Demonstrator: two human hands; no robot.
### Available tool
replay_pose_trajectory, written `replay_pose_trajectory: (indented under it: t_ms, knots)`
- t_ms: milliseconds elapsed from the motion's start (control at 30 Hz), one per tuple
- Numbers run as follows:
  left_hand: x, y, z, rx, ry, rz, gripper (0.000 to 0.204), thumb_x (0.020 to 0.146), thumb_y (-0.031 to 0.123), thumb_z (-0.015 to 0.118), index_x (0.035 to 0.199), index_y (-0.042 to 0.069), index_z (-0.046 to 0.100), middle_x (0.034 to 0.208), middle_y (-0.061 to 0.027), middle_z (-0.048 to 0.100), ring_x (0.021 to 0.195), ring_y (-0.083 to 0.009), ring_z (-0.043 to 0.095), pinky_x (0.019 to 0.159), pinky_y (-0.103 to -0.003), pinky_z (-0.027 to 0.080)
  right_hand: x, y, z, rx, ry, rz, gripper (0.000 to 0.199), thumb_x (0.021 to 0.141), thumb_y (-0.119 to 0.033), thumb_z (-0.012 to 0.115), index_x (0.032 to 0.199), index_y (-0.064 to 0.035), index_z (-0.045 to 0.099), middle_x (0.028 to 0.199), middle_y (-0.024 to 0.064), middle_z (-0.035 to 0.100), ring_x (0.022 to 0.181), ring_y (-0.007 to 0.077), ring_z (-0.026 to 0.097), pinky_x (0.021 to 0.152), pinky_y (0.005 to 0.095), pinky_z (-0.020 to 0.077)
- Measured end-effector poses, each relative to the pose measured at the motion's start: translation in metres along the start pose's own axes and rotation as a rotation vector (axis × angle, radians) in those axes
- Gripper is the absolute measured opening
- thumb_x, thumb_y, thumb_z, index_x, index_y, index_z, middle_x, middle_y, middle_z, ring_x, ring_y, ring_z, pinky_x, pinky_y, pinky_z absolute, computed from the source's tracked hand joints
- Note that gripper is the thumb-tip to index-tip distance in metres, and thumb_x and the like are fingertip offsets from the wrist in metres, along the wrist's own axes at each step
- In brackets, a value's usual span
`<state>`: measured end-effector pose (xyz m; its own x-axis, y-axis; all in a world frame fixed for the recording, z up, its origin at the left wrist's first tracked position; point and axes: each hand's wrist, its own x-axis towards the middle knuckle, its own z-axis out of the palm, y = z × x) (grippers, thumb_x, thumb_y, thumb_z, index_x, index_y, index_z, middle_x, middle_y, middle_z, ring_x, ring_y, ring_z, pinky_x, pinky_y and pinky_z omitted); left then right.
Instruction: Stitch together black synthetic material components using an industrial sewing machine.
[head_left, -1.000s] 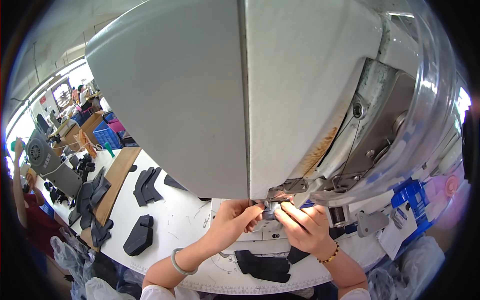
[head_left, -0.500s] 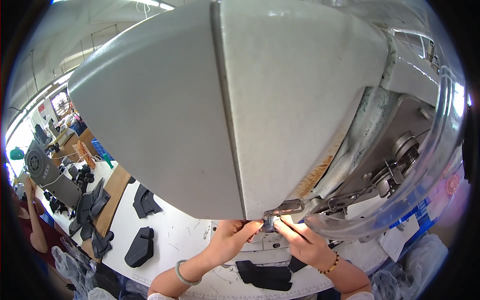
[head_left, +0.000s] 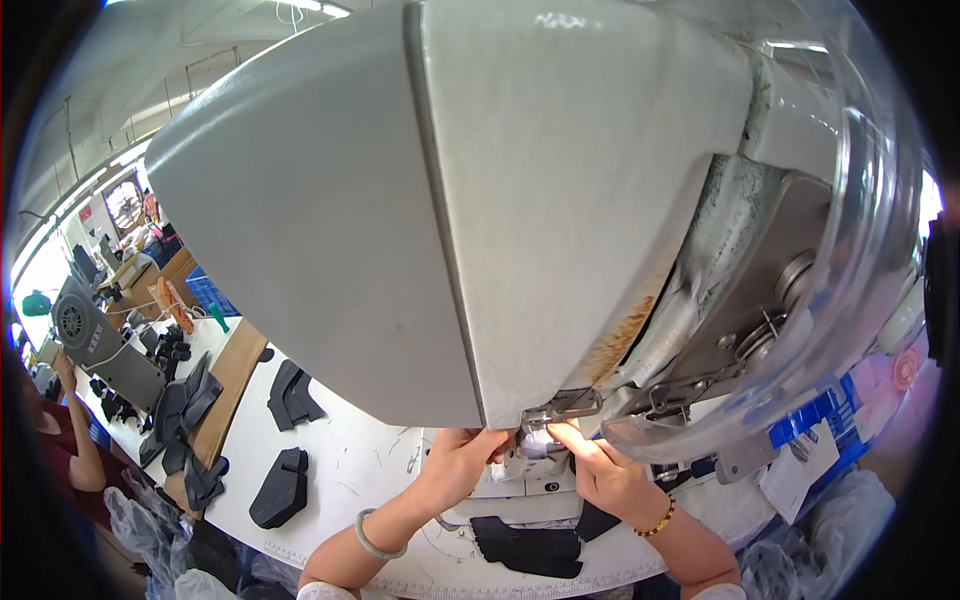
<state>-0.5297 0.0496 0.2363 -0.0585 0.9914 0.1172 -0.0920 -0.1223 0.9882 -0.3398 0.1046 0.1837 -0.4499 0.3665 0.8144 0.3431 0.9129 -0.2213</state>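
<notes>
Needle area [head_left: 537,440] under the sewing machine head [head_left: 500,200]: both hands, left [head_left: 462,468] and right [head_left: 600,475], pinch together there; steady, small fingertip movements suit it best.

The sewing machine [head_left: 560,200] was seen as smooth, matt grey painted metal, rust-stained at its lower edge. Matt dark cloth pieces [head_left: 528,548] were laid on a smooth white tabletop [head_left: 350,460].

Both arms are bare. The left hand [head_left: 462,468] has a pale green round bangle [head_left: 368,536] on its wrist. The right hand [head_left: 612,478] has a gold bead bracelet [head_left: 657,521].
</notes>
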Motion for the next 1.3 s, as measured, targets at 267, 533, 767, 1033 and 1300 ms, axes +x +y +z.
replay_pose_trajectory:
  t_ms: [267, 533, 767, 1033, 1300]
  knots:
    - [0.000, 0.002, 0.002, 0.060, 0.031, 0.057, 0.017, 0.092, 0.010, 0.048, 0.081, 0.000, 0.055, 0.069, 0.0001, 0.050, 0.061, -0.0072, 0.042, 0.054, -0.023, 0.035, -0.002, 0.002, 0.001, -0.055, 0.011, 0.002, 0.053, 0.068, 0.015, 0.054, 0.114, -0.0100, 0.062, 0.076, 0.0004, 0.061, 0.052, 0.0130, 0.047, 0.052, 0.0256, 0.0437]
    - [0.004, -0.005, -0.010, 0.069, -0.098, 0.112, 0.014, 0.091, 0.008, 0.047, 0.087, -0.002, 0.057, 0.071, -0.0013, 0.051, 0.062, -0.0078, 0.042, 0.055, -0.023, 0.036, 0.006, -0.004, -0.002, -0.007, 0.008, -0.041, 0.050, 0.068, 0.015, 0.054, 0.113, -0.0076, 0.062, 0.093, 0.0013, 0.063, 0.060, 0.0119, 0.050, 0.054, 0.0245, 0.0450]
    - [0.027, -0.046, -0.028, 0.147, 0.020, 0.302, 0.021, 0.092, 0.014, 0.050, 0.107, 0.000, 0.057, 0.102, -0.0056, 0.059, 0.094, -0.0147, 0.055, 0.078, -0.030, 0.045, 0.008, -0.001, 0.001, -0.044, 0.069, -0.179, 0.039, 0.070, 0.011, 0.058, 0.106, -0.0055, 0.058, 0.101, 0.0056, 0.063, 0.072, 0.0161, 0.053, 0.071, 0.0294, 0.0435]
    - [0.132, -0.026, -0.024, -0.581, -0.072, 0.001, 0.033, 0.087, 0.018, 0.055, 0.112, -0.002, 0.052, 0.105, -0.0136, 0.061, 0.093, -0.0240, 0.061, 0.082, -0.042, 0.051, 0.000, 0.011, -0.004, -0.068, 0.247, -0.102, 0.030, 0.073, 0.016, 0.047, 0.101, 0.0042, 0.054, 0.094, 0.0182, 0.058, 0.081, 0.0316, 0.057, 0.075, 0.0368, 0.0474]
    - [0.107, 0.146, -0.167, -0.194, 0.449, 0.224, 0.024, 0.087, 0.011, 0.047, 0.099, -0.007, 0.058, 0.090, -0.0168, 0.066, 0.079, -0.0256, 0.067, 0.072, -0.035, 0.057, -0.035, 0.055, -0.001, -0.267, 0.324, 0.076, 0.033, 0.081, 0.010, 0.048, 0.114, 0.0057, 0.044, 0.113, 0.0205, 0.049, 0.106, 0.0320, 0.049, 0.097, 0.0347, 0.0346]
